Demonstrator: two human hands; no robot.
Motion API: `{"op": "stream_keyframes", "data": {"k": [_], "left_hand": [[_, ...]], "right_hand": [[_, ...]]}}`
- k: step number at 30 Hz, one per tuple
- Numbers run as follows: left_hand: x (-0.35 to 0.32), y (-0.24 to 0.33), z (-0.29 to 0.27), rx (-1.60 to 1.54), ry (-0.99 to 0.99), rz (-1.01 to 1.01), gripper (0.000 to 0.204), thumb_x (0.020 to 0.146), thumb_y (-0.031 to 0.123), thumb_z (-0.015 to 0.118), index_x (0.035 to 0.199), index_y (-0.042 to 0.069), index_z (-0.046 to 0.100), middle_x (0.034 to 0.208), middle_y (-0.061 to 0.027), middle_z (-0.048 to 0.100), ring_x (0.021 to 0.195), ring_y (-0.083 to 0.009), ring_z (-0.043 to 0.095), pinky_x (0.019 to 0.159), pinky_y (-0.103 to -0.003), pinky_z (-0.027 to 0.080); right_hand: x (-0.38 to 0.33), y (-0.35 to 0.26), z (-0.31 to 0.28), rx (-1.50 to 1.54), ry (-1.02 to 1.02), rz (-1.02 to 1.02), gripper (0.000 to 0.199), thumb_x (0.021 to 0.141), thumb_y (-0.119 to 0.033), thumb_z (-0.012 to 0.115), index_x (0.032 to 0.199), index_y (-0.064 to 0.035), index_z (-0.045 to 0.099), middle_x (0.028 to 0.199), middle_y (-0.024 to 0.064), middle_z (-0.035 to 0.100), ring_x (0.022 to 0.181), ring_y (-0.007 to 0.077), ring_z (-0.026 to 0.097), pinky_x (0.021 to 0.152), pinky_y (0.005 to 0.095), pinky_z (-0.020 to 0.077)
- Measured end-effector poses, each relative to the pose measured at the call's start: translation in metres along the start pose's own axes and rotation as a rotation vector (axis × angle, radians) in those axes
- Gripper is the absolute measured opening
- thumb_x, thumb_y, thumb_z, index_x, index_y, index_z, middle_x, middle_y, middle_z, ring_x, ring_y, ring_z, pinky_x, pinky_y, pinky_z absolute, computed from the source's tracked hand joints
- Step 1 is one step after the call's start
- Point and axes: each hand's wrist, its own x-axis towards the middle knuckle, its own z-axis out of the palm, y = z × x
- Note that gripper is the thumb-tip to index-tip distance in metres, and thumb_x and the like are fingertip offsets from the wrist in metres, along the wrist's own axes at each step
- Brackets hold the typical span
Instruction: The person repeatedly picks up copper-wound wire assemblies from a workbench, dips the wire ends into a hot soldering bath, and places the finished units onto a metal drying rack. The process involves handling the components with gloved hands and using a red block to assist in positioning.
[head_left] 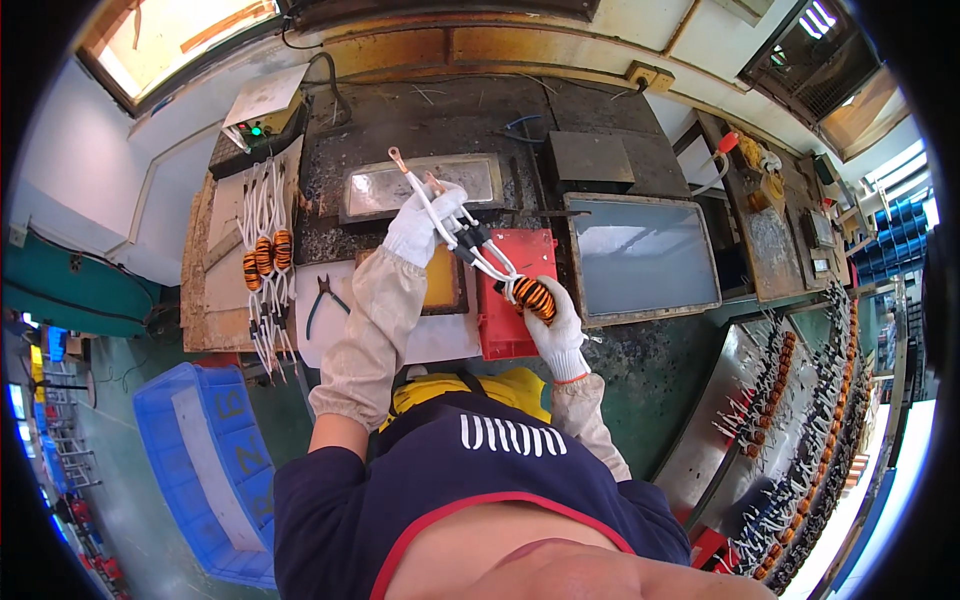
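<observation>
My gloved left hand [420, 225] is closed around white insulated leads [432, 208] near their upper ends. A bare copper lug [395, 156] sticks up past the fingers. Black sleeves [470, 240] cover part of the leads, which run down to an orange-and-black ring coil [533, 298]. That coil is gripped by my gloved right hand [560, 330], with its fingers wrapped behind it. The held leads slant across the near edge of a rectangular metal trough [350, 205] with a shiny silvery surface, and the coil is over a red tray [500, 335].
At the left, several similar coils [265, 255] lie on a board. Cutting pliers [324, 300] rest beside an amber-filled pan [440, 280]. A framed tank [640, 255] with cloudy liquid stands at right. A blue crate [205, 450] is at lower left; racks of coils [815, 430] stand at lower right.
</observation>
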Motion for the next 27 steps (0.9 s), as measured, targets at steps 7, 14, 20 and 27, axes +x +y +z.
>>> {"op": "stream_keyframes", "data": {"k": [7,14,20,27], "left_hand": [[-0.005,-0.006,0.001,0.125,0.162,0.035,0.028,0.096,0.029,0.069,0.095,0.002,0.073,0.058,0.0057,0.049,0.047,-0.0045,0.043,0.041,-0.022,0.029],[-0.011,-0.068,-0.045,-0.233,0.224,-0.116,0.039,0.101,0.037,0.062,0.098,-0.001,0.072,0.055,0.0048,0.049,0.04,-0.0067,0.041,0.037,-0.024,0.027],[0.0,-0.089,-0.043,-0.647,0.085,-0.436,0.038,0.104,0.033,0.055,0.107,-0.002,0.069,0.057,0.004,0.056,0.038,-0.0013,0.042,0.032,-0.016,0.038],[0.004,-0.094,-0.048,-0.58,0.059,-0.255,0.039,0.105,0.035,0.054,0.109,-0.001,0.069,0.061,0.0029,0.062,0.04,-0.0017,0.048,0.035,-0.015,0.04]], "right_hand": [[-0.001,0.004,0.003,0.015,0.03,0.005,0.052,0.083,-0.004,0.071,0.133,-0.0075,0.058,0.119,0.0181,0.067,0.109,0.0329,0.068,0.094,0.0367,0.0531],[-0.003,0.009,0.009,0.017,0.077,-0.029,0.052,0.082,-0.004,0.071,0.133,-0.0075,0.058,0.121,0.0181,0.065,0.11,0.034,0.067,0.093,0.0375,0.0538],[-0.006,0.035,0.015,0.147,0.142,-0.031,0.052,0.083,-0.001,0.07,0.133,-0.0041,0.056,0.122,0.0164,0.065,0.111,0.0274,0.067,0.095,0.0359,0.0529],[0.001,0.021,0.003,0.031,0.053,-0.042,0.051,0.082,0.0,0.071,0.132,-0.0051,0.057,0.117,0.0161,0.067,0.109,0.0292,0.068,0.094,0.0357,0.0528]]}}
